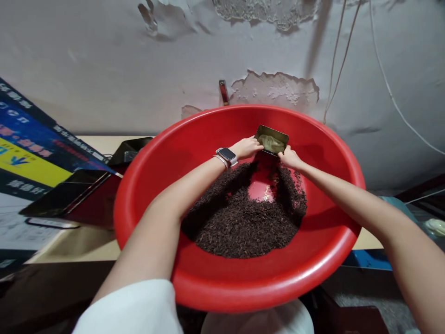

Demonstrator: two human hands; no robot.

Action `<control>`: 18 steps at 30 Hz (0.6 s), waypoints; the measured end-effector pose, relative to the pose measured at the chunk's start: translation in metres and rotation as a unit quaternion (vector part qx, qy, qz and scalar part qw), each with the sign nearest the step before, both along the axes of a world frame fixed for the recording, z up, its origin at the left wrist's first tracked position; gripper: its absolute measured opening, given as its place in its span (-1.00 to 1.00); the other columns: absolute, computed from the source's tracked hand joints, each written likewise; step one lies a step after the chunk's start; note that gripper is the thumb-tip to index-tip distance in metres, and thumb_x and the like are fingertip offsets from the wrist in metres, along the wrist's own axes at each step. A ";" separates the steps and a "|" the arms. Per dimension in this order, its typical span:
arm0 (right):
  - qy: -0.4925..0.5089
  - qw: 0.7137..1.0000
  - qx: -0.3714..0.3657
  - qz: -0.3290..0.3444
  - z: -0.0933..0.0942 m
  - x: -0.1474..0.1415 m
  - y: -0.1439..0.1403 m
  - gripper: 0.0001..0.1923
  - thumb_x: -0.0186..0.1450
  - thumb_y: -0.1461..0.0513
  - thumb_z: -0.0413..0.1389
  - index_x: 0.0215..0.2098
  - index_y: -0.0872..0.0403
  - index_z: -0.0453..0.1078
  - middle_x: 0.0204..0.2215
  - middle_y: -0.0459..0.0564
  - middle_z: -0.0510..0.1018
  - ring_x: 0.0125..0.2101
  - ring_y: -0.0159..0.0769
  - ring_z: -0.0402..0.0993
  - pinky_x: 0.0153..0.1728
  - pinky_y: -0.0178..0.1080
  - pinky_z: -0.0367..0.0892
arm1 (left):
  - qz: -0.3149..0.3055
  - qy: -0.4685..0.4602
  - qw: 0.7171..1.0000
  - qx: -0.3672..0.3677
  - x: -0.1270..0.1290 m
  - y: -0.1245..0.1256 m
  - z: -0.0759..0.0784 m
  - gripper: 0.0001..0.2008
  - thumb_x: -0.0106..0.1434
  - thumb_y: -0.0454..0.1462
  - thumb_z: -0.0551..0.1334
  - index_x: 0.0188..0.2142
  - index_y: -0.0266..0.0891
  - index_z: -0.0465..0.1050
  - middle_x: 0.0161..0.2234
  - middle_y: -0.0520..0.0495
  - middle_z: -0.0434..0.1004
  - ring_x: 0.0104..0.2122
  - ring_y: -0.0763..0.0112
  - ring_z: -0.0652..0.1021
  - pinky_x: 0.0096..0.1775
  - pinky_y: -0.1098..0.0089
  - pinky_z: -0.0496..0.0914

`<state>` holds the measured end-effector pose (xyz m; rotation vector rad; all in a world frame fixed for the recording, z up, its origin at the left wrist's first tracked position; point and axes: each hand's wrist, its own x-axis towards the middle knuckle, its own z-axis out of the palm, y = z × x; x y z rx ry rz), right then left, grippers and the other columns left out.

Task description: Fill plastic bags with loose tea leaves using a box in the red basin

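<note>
A large red plastic basin (194, 139) fills the middle of the view, with a heap of dark loose tea leaves (236, 222) in its bottom. At the basin's far side both hands hold a small gold rectangular tin (272, 139), open side facing me. My left hand (246, 147), with a smartwatch on its wrist, grips the tin's left edge. My right hand (290, 158) grips its right lower corner. Below the tin a bare red patch shows where leaves have been cleared.
A peeling grey wall (104, 60) stands right behind the basin, with thin cables (385, 83) hanging at right. Blue and yellow printed boxes (31, 153) and dark flat packages (79, 190) lie on the table at left. A small pale object (436, 226) sits far right.
</note>
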<state>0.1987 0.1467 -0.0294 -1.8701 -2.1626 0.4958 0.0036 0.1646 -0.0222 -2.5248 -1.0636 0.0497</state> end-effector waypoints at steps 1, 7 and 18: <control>-0.001 1.000 -0.003 -0.001 0.000 -0.003 0.002 -0.50 0.25 0.20 -0.19 0.07 0.39 0.06 -0.09 0.39 0.41 -0.17 -0.08 0.44 -0.23 -0.20 0.31 | 0.008 0.005 1.000 -0.002 -0.002 0.001 -0.002 -0.74 0.24 -0.45 0.02 -0.17 -0.25 0.41 -0.29 -0.15 0.51 -0.20 0.33 0.44 -0.30 0.43 0.30; -0.028 0.996 -0.071 0.052 0.024 -0.033 0.019 -0.63 0.24 0.27 -0.16 -0.17 0.35 0.36 -0.29 0.35 0.52 -0.27 -0.09 0.49 -0.27 -0.22 0.35 | 0.068 0.004 0.997 -0.036 -0.024 -0.006 0.009 -0.75 0.20 -0.41 0.07 -0.16 -0.24 0.42 -0.30 -0.17 0.53 -0.31 0.29 0.52 -0.37 0.41 0.29; -0.065 0.966 -0.158 0.194 0.044 -0.046 -0.074 -0.65 0.24 0.23 -0.11 -0.52 0.24 0.42 -0.56 0.20 0.53 -0.50 -0.25 0.50 -0.41 -0.32 0.38 | 0.019 -0.023 0.981 -0.194 -0.054 -0.123 0.032 -0.70 0.08 -0.40 0.17 -0.18 -0.16 0.48 -0.34 -0.06 0.54 -0.37 0.35 0.51 -0.31 0.41 0.32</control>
